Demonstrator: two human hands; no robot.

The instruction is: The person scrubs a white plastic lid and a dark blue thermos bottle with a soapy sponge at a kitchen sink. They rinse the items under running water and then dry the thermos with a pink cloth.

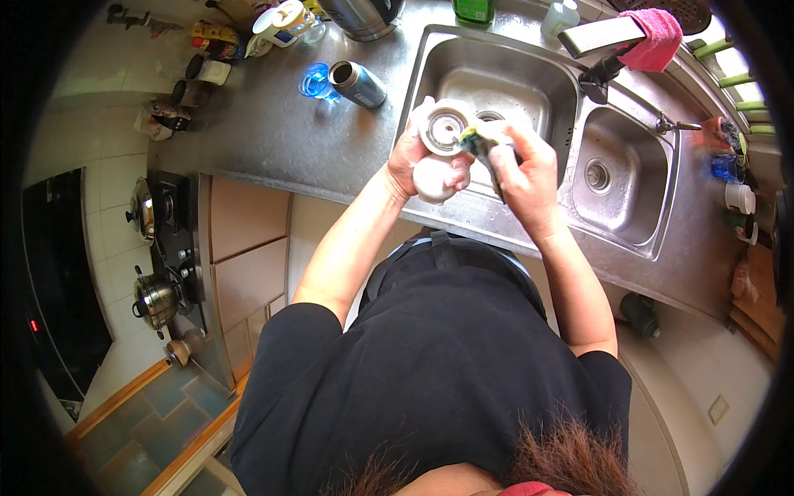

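My left hand grips a white round lid, its ringed inner side facing up at me. A second white rounded part sits just below it in the same hand; whether the two are joined I cannot tell. White suds cling to the fingers. Between the fingers of my right hand is a soapy yellow and dark green scouring sponge, right at the lid's edge. Both hands are over the front of the large sink basin. A blue metal bottle without a lid stands upright on the counter, left of the basin.
Beside the bottle is a clear blue cup. A steel kettle and a green bottle stand at the back. The faucet, draped with a pink cloth, reaches over the sink. A smaller basin lies right.
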